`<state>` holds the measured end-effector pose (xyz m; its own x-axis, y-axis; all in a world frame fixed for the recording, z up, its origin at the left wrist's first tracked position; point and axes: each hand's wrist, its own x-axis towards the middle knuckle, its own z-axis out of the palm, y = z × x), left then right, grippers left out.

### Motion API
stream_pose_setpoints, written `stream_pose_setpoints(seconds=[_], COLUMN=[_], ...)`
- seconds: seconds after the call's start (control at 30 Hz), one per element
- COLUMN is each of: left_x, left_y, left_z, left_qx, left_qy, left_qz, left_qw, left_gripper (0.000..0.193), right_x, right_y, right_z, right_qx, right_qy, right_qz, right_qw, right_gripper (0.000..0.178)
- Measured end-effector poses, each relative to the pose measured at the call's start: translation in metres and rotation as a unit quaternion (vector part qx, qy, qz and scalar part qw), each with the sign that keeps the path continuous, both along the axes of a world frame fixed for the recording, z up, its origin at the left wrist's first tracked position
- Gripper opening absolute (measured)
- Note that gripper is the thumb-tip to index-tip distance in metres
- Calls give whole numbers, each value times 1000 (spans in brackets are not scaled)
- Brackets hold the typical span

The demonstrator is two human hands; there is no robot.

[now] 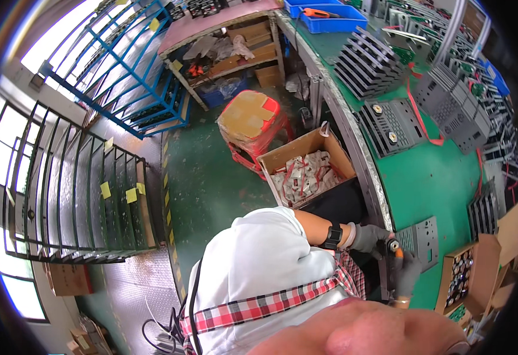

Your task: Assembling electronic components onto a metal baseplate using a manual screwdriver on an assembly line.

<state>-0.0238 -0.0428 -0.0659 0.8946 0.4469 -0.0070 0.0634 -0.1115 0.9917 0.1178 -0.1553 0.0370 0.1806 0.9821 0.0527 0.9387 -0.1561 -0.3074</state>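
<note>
My left hand [368, 238], in a grey glove with a dark watch at the wrist, is closed at the bench edge. Its fingertips pinch a small round part [393, 245] with a pale top and dark rim. My right hand [409, 276], also gloved in grey, comes up from below with its fingers closed and slightly blurred. A bright orange piece [398, 253] shows at its fingertips, just under the round part; its kind is unclear. Directly beyond both hands, a grey slotted metal plate [425, 242] lies flat on the green bench mat [412, 192].
Farther along the bench, another plate [410, 121] carries round parts, beside stacked grey plates [368, 65] and red straps [415, 106]. An open carton [448, 281] of round parts stands to the right. Left of the bench are a scrap-filled box [344, 157], red stool [250, 115] and racks [102, 201].
</note>
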Motion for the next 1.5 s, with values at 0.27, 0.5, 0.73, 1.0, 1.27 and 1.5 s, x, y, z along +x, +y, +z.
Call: stream_pose_setpoints(seconds=[0.27,0.5,0.73,1.0,1.27,1.5], left_x=[9,9,26,34,22,19], left_y=[1,4,0,0,-1,1], left_z=[-13,-9,-54,-70,-41,-42], left_qx=[-32,50,-114,-221,-134,47], left_qy=[-70,14,10,-21,-67,-78], left_qz=[14,-29,-17,-41,-17,-47], left_qw=[997,998,993,974,989,995], left_gripper=[57,57,44,76,42,43], right_x=[199,275,231,190,213,253], right_y=[-42,-64,-15,-12,-17,-21], right_z=[-16,-52,1,25,32,-6], right_qx=[153,37,-192,-146,-108,-72], right_qy=[-1,146,40,-27,68,137], right_qz=[-211,-291,-364,-304,-114,-85], right_qw=[965,945,911,941,985,984], right_gripper=[24,33,40,37,31,32])
